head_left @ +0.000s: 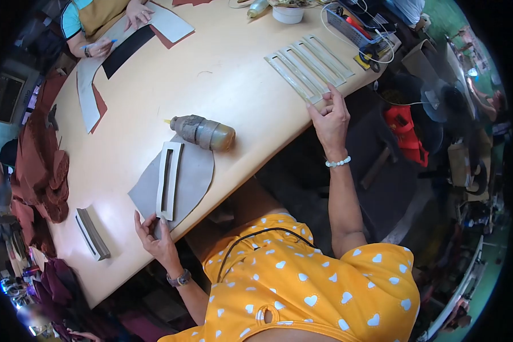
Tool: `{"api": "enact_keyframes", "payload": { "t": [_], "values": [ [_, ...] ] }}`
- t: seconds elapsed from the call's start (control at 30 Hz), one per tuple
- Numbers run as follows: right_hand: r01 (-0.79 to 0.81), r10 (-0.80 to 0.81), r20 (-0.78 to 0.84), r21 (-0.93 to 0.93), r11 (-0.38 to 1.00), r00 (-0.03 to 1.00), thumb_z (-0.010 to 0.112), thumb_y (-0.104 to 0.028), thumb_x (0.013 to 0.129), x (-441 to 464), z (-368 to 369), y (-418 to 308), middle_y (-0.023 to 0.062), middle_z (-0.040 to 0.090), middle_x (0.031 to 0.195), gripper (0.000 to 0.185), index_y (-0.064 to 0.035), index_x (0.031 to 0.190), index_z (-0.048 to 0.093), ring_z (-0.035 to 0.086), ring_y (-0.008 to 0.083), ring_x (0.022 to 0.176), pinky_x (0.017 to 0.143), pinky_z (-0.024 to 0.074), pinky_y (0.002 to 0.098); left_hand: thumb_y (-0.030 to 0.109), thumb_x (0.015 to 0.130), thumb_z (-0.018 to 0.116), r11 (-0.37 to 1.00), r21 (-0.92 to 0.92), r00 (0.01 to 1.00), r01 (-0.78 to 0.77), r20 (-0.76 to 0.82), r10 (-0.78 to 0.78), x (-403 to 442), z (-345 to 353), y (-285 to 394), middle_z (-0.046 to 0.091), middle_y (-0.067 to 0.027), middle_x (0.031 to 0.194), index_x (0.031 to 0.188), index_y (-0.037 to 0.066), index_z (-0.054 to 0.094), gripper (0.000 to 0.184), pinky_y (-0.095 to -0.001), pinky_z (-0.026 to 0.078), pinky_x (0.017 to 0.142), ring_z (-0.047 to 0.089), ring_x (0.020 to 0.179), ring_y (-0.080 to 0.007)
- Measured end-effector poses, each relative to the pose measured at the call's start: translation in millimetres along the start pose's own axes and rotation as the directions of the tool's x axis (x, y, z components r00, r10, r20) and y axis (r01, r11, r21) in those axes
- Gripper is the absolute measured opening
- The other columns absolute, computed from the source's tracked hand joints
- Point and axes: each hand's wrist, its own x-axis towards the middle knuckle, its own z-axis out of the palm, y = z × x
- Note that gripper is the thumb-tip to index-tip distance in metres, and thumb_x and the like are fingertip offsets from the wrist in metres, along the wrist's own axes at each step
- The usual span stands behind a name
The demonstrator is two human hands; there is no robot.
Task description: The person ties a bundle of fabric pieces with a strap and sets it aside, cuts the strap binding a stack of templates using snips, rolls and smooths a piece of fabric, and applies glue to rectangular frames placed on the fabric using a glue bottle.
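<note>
My left hand (161, 246) is at the table's near edge, fingers apart, with the thumb at the lower end of a pale slotted strip (169, 176). That strip lies on a grey rounded leather piece (145, 188). My right hand (332, 121) reaches over the edge to the right, thumb and index finger spread at the near end of several slotted strips (310, 65) lying side by side, with a glossy, yellowish surface. Between the hands a wrapped plastic bottle (202, 133) with a yellowish nozzle lies on its side, partly over the leather.
A stack of slotted strips (92, 233) stands at the left. Across the table (233, 74), a co-worker's hands (137, 14) work with a pen on pale and black pieces. A blue basket (350, 25), scissors (369, 57) and a white bowl (288, 14) are at the far right.
</note>
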Motion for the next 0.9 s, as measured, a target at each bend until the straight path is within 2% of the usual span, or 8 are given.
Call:
{"api": "enact_keyframes", "payload": {
  "t": [0.2,0.33,0.47,0.57,0.67,0.77,0.87,0.9],
  "values": [
    [-0.006,0.006,0.006,0.005,1.000,1.000,0.073,-0.009,0.067,-0.4,0.2,0.6,0.0108,0.058,0.093,0.060,0.0007,0.121,0.047,0.051,0.0131,0.051,0.053,0.0471,0.0279,-0.004,0.080,0.059,0.999,-0.016,0.999,0.043,-0.011,-0.044,-0.5,0.4,4.9,0.057,-0.0081,0.096,0.135,0.001,0.034,0.061,-0.0282,0.041,0.082,0.052,0.087,-0.0139],
    [0.011,-0.011,-0.031,0.012,1.000,0.999,0.073,-0.009,0.067,-2.6,0.7,-2.0,0.0112,0.057,0.093,0.060,0.0002,0.121,0.047,0.052,0.0124,0.053,0.052,0.0469,0.0270,-0.003,0.083,0.057,1.000,0.007,1.000,0.013,0.002,-0.013,-0.8,0.0,3.1,0.056,-0.0063,0.096,0.135,0.002,0.033,0.058,-0.0253,0.041,0.080,0.051,0.087,-0.0116],
    [0.120,-0.124,-0.046,-0.078,0.990,0.991,0.073,-0.011,0.069,-12.0,-1.0,-24.1,0.0123,0.056,0.092,0.060,-0.0010,0.122,0.047,0.053,0.0121,0.060,0.053,0.0472,0.0270,-0.003,0.082,0.057,1.000,-0.009,1.000,0.029,-0.003,-0.029,-0.5,0.9,2.9,0.057,-0.0075,0.096,0.136,0.003,0.033,0.059,-0.0265,0.042,0.083,0.053,0.089,-0.0134],
    [0.082,-0.110,0.209,0.136,0.987,0.972,0.074,-0.019,0.069,-35.0,10.6,-62.1,0.0149,0.057,0.094,0.063,-0.0004,0.123,0.046,0.056,0.0182,0.068,0.060,0.0485,0.0315,-0.003,0.079,0.061,1.000,-0.005,1.000,0.013,-0.010,-0.013,-0.4,0.0,2.0,0.059,-0.0093,0.097,0.134,0.001,0.034,0.062,-0.0292,0.043,0.085,0.055,0.089,-0.0163],
    [0.348,-0.408,0.286,0.239,0.907,0.867,0.076,-0.027,0.068,-53.6,41.7,-91.6,0.0180,0.058,0.097,0.067,0.0014,0.122,0.046,0.059,0.0268,0.076,0.068,0.0482,0.0365,0.000,0.071,0.070,0.998,0.063,1.000,-0.019,0.000,0.019,-0.7,-2.0,3.9,0.059,-0.0101,0.097,0.134,0.001,0.034,0.072,-0.0307,0.044,0.085,0.056,0.089,-0.0183],
    [0.361,-0.408,0.403,0.191,0.913,0.819,0.077,-0.032,0.067,-61.7,65.4,-104.4,0.0208,0.059,0.096,0.072,0.0034,0.121,0.047,0.059,0.0323,0.084,0.074,0.0471,0.0395,0.000,0.067,0.073,0.984,0.152,0.996,-0.092,0.034,0.088,-0.7,-4.4,3.8,0.059,-0.0095,0.098,0.135,0.003,0.033,0.078,-0.0302,0.045,0.084,0.056,0.089,-0.0175],
    [0.245,-0.318,0.445,0.214,0.946,0.837,0.078,-0.032,0.065,-64.4,82.3,-103.9,0.0221,0.059,0.094,0.073,0.0036,0.120,0.047,0.059,0.0340,0.086,0.075,0.0472,0.0396,0.002,0.064,0.077,0.986,0.133,0.995,-0.100,0.023,0.098,0.2,-4.1,3.1,0.059,-0.0099,0.098,0.134,0.002,0.035,0.081,-0.0306,0.045,0.084,0.056,0.089,-0.0180],
    [0.183,-0.276,0.480,0.231,0.956,0.833,0.078,-0.028,0.066,-63.8,84.3,-105.8,0.0182,0.060,0.093,0.070,0.0038,0.120,0.047,0.060,0.0288,0.087,0.076,0.0473,0.0368,0.002,0.064,0.077,0.988,0.122,0.995,-0.098,0.013,0.097,0.5,-3.3,5.1,0.059,-0.0099,0.098,0.133,0.001,0.035,0.081,-0.0307,0.045,0.084,0.056,0.089,-0.0181]
  ]
}}
